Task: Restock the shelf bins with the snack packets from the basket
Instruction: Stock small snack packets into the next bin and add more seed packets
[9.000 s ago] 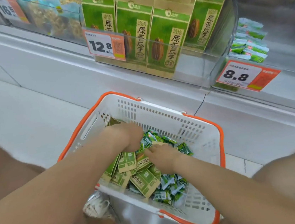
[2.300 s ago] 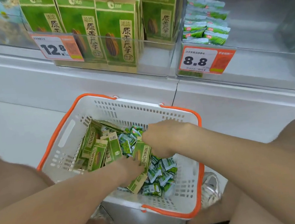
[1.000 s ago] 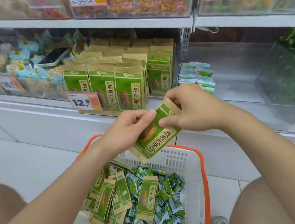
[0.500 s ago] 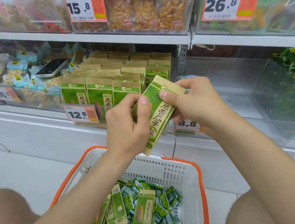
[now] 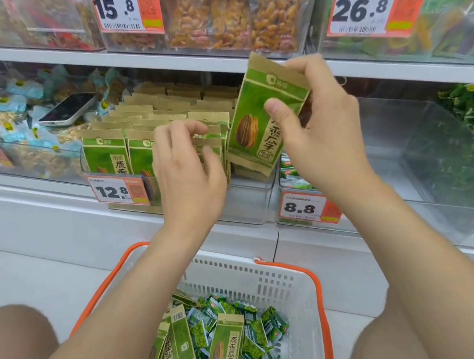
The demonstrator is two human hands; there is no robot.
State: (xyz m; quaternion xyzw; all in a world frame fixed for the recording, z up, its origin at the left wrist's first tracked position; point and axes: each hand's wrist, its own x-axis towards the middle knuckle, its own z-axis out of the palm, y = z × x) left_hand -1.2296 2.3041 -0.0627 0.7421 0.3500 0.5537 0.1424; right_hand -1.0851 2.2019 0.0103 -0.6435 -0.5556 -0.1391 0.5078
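**Pkt in R hand only, L hand off it**

- R hand grips the seed pkt alone: thumb flat across the green face, fingers curled behind the kraft top. Pkt near upright, slight tilt.
- 0.5 s ago both hands pinched this pkt. L hand has since let go and now sits just left of and below the grip, fingers loosely bent, holding nothing. Its tips are at the tops of the front shelved pkts; can't tell if they touch.
- Pkt is higher than before; its top edge now reaches the upper shelf lip.
- Clear bin lies just below and beyond the grip; pkt bottom hangs over the bin's right end, not in yet.
- 12.8 tag is left of L hand; 8.8 tag is under the R wrist.
- Basket is well below both hands, toward the body, w/ more seed pkts and small green sachets inside.
- Phone is far left of the grip, lying on the next bin's goods.
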